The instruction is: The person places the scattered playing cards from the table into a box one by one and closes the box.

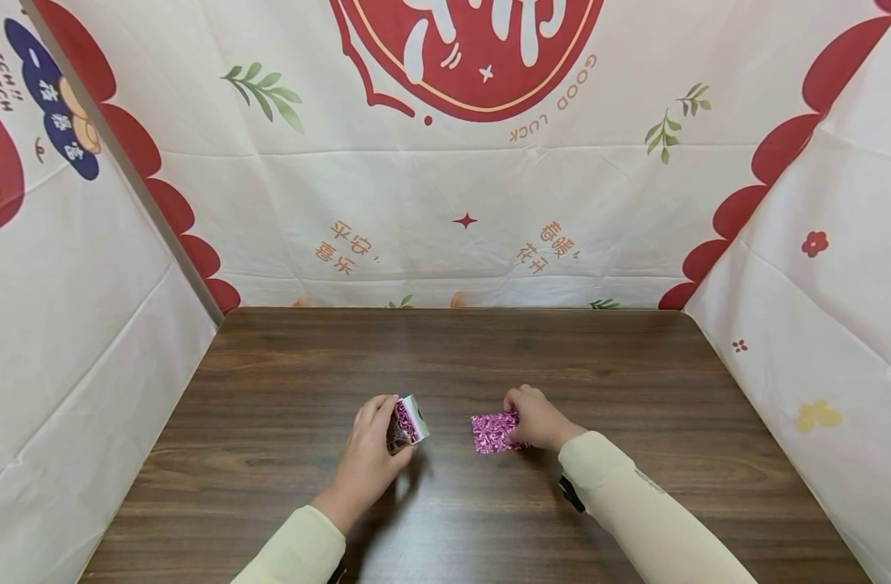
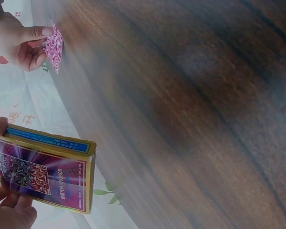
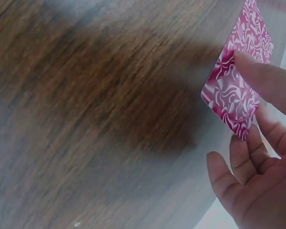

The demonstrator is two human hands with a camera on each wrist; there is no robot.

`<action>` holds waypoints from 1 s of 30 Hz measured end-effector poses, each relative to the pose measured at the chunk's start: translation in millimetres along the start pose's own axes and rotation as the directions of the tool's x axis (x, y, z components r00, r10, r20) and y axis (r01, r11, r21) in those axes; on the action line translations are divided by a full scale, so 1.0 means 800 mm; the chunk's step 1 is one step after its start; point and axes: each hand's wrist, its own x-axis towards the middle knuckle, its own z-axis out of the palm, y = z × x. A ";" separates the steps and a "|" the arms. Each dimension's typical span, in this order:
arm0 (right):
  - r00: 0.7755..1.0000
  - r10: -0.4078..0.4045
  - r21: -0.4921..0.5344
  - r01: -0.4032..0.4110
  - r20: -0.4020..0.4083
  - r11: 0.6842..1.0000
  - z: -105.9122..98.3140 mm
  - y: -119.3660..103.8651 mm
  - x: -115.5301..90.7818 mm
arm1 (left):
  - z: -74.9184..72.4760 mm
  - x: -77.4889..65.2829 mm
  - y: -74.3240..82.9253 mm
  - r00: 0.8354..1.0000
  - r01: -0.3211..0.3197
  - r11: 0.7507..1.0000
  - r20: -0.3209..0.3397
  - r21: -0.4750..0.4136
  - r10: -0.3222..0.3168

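Note:
My left hand [image 1: 372, 450] grips a playing card box [image 1: 409, 423] by its sides, its white-edged end facing right in the head view. In the left wrist view the box [image 2: 45, 171] shows a purple printed face, gold edges and a blue strip. My right hand [image 1: 536, 418] pinches playing cards [image 1: 492, 432] with a pink and white swirl back, held low over the table. The right wrist view shows the thumb [image 3: 264, 78] lying across the patterned back of the cards [image 3: 233, 90], with other fingers underneath and at the edge.
Both hands are over a dark brown wood-grain table [image 1: 445, 349]. White cloth with red and green prints hangs behind it [image 1: 460, 186] and along both sides. Each forearm wears a pale sleeve [image 1: 639, 503].

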 end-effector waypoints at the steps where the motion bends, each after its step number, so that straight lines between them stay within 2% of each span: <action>1: 1.000 -0.002 0.005 0.002 -0.006 1.000 0.000 0.000 0.000 | 0.000 0.000 0.000 1.000 0.001 1.000 0.001 -0.002 -0.001; 9: 0.999 -0.022 0.051 0.023 -0.036 0.998 -0.004 0.001 -0.004 | -0.002 0.000 0.001 1.000 0.000 1.000 -0.002 -0.005 0.000; 19: 1.000 0.010 0.232 -0.017 0.028 0.973 -0.004 0.011 -0.009 | -0.001 -0.001 0.000 1.000 0.005 1.000 0.002 0.005 -0.005; 25: 0.998 -0.049 0.290 0.038 0.032 0.956 -0.008 0.012 -0.008 | -0.001 -0.001 0.000 1.000 0.000 1.000 -0.006 0.002 0.000; 30: 0.997 -0.069 0.297 0.058 0.029 0.953 -0.009 0.010 -0.008 | -0.002 0.000 -0.001 1.000 0.002 1.000 -0.004 0.000 -0.002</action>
